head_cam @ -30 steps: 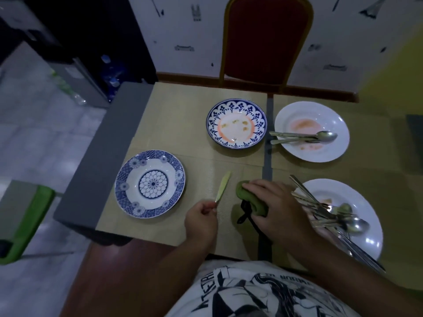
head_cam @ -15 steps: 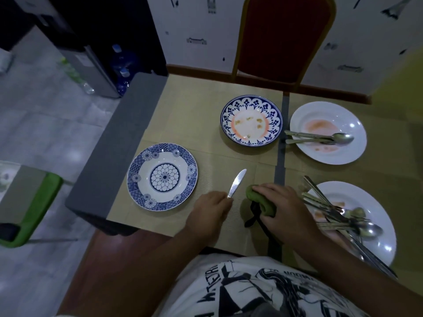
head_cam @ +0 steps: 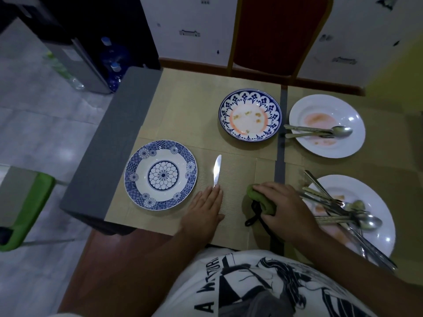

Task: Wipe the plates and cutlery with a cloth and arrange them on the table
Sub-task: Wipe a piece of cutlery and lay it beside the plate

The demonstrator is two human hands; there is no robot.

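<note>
At the far left a green-edged seat (head_cam: 27, 202) stood on the pale tiled floor, apart from the table. The grey table edge (head_cam: 109, 143) ran beside tan woven placemats (head_cam: 187, 106) that covered the top.

On the near-left mat sat 1 clean round plate with a blue floral medallion and patterned blue rim (head_cam: 160, 175). Just right of it lay a silver table knife (head_cam: 217, 170), blade pointing away from the person, flat on the mat and not touching the plate. The left hand (head_cam: 204, 211) lay palm down with fingers straight and close together, flat over the knife's handle end; whether it gripped the handle could not be told.

Farther back, a round plate with a dark blue leaf-pattern rim (head_cam: 250, 115) carried an orange smear and small food specks.

The right hand (head_cam: 283, 208) was curled over a crumpled green cloth (head_cam: 259, 199), pressing it to the mat, with a dark strap trailing from under it.

At the far right, a white round plate with a pink stain (head_cam: 327, 106) held 2 pieces of metal cutlery (head_cam: 318, 131) laid across it, handles jutting over its left rim. Nearer, a second white plate with orange smears (head_cam: 380, 234) held a pile of metal spoons and other cutlery (head_cam: 343, 209), partly behind the right wrist.

A red upholstered chair back with a gold frame (head_cam: 279, 35) stood beyond the table.
</note>
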